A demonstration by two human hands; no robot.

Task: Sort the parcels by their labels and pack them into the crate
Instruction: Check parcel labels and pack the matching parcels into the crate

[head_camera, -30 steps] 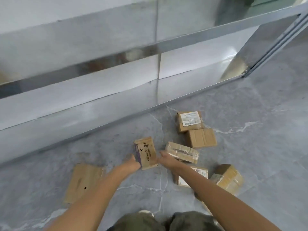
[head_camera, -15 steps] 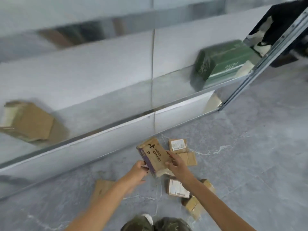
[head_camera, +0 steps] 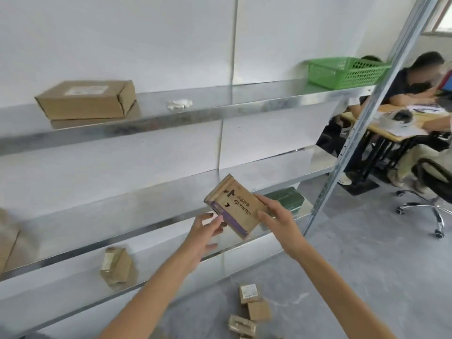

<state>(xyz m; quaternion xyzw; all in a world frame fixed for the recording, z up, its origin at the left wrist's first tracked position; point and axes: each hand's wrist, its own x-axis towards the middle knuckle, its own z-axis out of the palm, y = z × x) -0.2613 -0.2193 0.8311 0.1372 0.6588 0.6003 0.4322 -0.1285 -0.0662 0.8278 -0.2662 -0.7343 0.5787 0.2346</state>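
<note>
Grips a small brown parcel [head_camera: 233, 206] in mid-air before the middle shelf [head_camera: 110, 216]: left grip [head_camera: 204, 234] pinching the near-left corner, right grip [head_camera: 276, 223] curled round the right edge. Shows dark print, upside down and tilted, too hard to read. Partly hidden behind the right grip: a green box [head_camera: 286, 199] on that shelf. Cut off at the left border: a cardboard piece [head_camera: 7, 241]. Too blurred to read: labels on the shelf parcel [head_camera: 85, 99] above and on the floor parcels [head_camera: 249, 293] below, the lowest cropped by the frame. Open air all round the held parcel, shelf lip just beyond it. Far right on the top shelf, against the post [head_camera: 367, 118]: a green basket [head_camera: 344, 72].
</note>
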